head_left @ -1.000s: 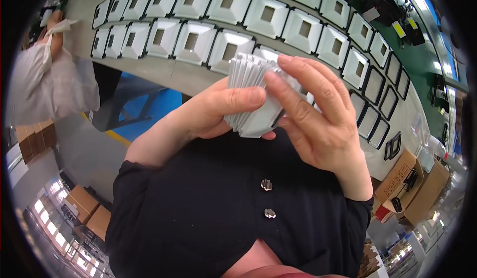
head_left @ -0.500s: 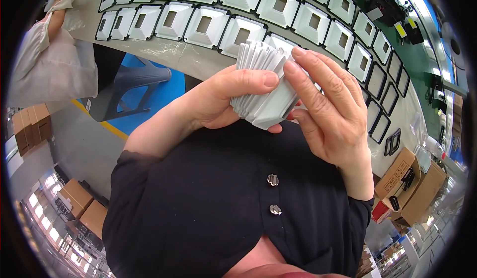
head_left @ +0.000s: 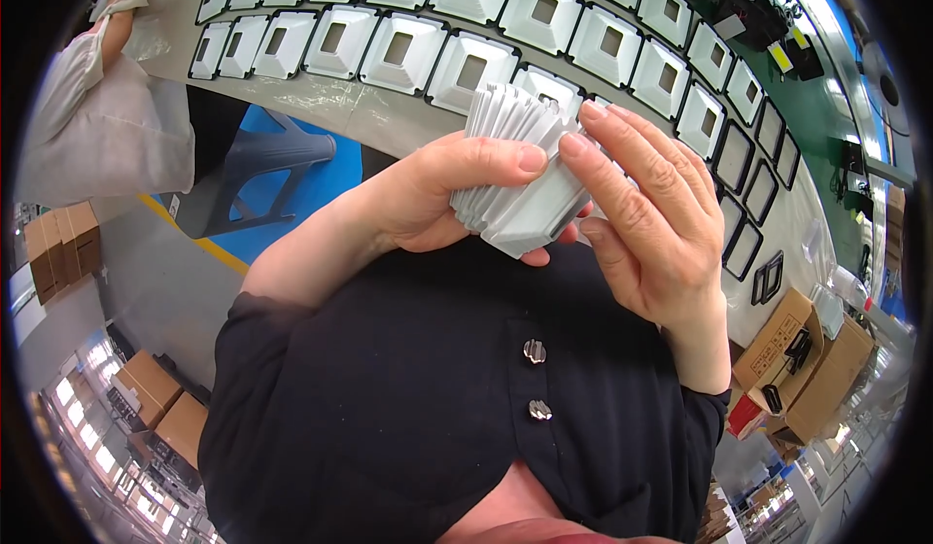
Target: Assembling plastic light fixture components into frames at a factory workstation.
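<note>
The person stands close against a long pale worktable, both hands raised in front of a black buttoned top. The left hand is curled around a fanned stack of thin light-grey plastic plates, thumb laid flat across the near face and the other fingers wrapped underneath, so the stack sits held in the palm just above the table's near edge. The right hand stands beside it with its fingers nearly straight and only slightly spread; the fingertips touch the top edges of the stack, and its thumb lies hidden behind the plates, so I cannot tell whether it pinches one.

Across the table behind the hands run two bending rows of square white moulded frames with square openings, set edge to edge. Further right lie some empty black square frames. At the far left another person's white sleeve leans over the table end. Brown cardboard boxes stand on the floor to the right, and a grey stool stands on a blue floor patch under the table.
</note>
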### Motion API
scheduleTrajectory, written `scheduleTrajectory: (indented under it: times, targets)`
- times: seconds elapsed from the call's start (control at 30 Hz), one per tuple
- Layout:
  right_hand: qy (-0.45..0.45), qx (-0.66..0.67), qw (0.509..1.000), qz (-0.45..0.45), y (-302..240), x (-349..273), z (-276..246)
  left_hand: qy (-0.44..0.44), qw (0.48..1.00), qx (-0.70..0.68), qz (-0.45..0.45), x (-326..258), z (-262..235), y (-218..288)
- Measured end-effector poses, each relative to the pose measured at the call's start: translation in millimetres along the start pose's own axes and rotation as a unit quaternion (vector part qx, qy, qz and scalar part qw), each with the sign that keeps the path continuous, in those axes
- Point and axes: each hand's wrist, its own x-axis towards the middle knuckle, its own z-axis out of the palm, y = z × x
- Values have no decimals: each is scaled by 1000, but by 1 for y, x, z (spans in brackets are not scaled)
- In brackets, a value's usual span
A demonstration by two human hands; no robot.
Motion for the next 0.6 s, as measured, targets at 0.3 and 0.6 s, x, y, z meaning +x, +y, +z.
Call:
scheduleTrajectory:
  times: [0.3,0.6]
  targets:
    - [8,-3,1000,-15,4,0,0,15,1000,-1,-13,1,1,2]
    - [54,-13,998,-28,-19,-1,12,72,984,111,122,2,-4,-7]
